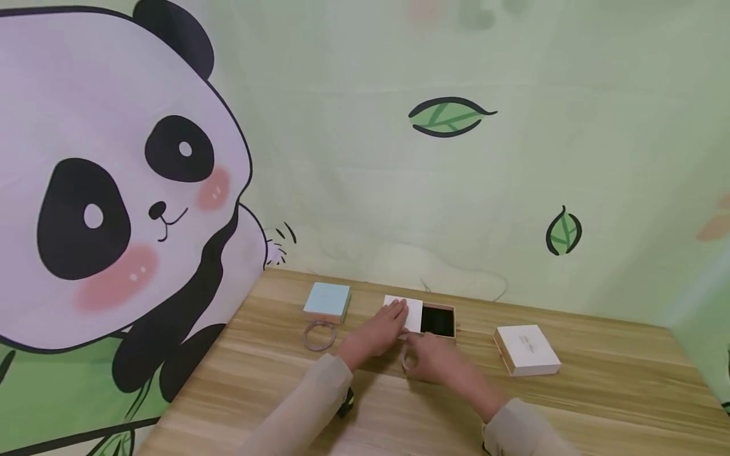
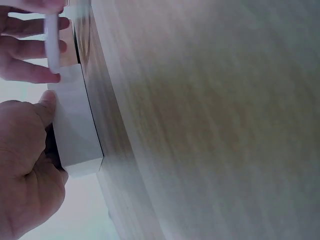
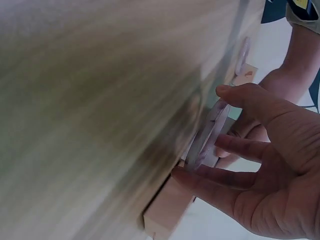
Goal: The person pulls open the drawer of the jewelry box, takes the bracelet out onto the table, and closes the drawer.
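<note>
My left hand (image 1: 379, 326) grips a white box sleeve (image 1: 414, 310), fingers across its top; in the left wrist view the thumb is against the near side. From the sleeve's right end sticks out a box drawer (image 1: 455, 323) with a black lining (image 1: 438, 321). Just in front of this box, my right hand (image 1: 436, 358) holds a pale lilac bangle (image 3: 207, 135). The right wrist view shows it on edge between thumb and fingertips, close beside the box. A second bangle (image 1: 305, 337) lies flat to the left.
Behind the second bangle sits a light blue box (image 1: 327, 299). Another white box (image 1: 527, 351) stands at the right on the wooden table (image 1: 616, 380). A cloth backdrop (image 1: 342, 158) printed with a panda and leaves hangs behind the table's back edge.
</note>
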The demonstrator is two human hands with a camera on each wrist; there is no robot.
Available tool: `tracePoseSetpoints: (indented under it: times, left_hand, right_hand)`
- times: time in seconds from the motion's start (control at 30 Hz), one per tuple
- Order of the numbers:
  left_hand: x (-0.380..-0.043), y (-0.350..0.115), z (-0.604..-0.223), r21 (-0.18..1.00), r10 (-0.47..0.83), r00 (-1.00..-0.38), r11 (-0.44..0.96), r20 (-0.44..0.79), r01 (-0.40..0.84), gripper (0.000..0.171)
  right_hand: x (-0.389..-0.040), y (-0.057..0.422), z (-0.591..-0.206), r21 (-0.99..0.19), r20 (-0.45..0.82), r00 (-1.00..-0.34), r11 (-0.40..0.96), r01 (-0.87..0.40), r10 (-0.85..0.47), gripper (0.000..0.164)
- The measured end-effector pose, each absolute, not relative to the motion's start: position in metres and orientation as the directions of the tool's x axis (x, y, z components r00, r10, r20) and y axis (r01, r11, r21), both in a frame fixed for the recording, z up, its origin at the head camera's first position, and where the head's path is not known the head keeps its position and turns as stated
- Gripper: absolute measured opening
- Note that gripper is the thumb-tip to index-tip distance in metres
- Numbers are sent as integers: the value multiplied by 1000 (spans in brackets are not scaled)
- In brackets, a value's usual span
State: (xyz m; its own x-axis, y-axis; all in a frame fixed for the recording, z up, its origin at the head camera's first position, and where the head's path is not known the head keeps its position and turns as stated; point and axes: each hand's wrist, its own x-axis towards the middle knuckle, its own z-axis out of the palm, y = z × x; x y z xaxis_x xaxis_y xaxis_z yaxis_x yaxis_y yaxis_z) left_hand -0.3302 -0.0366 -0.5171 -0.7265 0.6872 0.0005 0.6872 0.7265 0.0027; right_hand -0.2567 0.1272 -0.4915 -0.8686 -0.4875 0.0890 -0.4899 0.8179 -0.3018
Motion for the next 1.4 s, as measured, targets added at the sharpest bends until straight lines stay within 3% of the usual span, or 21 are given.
tracePoseSetpoints:
  times: [0.23, 0.47, 0.8, 1.2, 1.4]
  left_hand:
    - [-329, -40, -517, 23, 692, -722, 722, 10, 692, 57]
    - [-330, -39, -527, 39, 695, -718, 717, 23, 696, 58]
    - [-331, -40, -525, 32, 698, -715, 714, 47, 699, 57]
    - [-332, -39, -521, 74, 686, -727, 724, 31, 686, 58]
    - [-332, -39, -523, 60, 697, -715, 712, 61, 699, 58]
  right_hand:
    - [-252, 122, -501, -330, 81, -878, 818, -470, -472, 26]
    - [-245, 120, -506, -267, 129, -861, 819, -509, -493, 24]
    - [-245, 123, -511, -273, 171, -868, 824, -496, -466, 37]
    - [-246, 124, -512, -295, 127, -898, 849, -440, -421, 55]
    - [-246, 129, -512, -323, 121, -891, 831, -452, -438, 57]
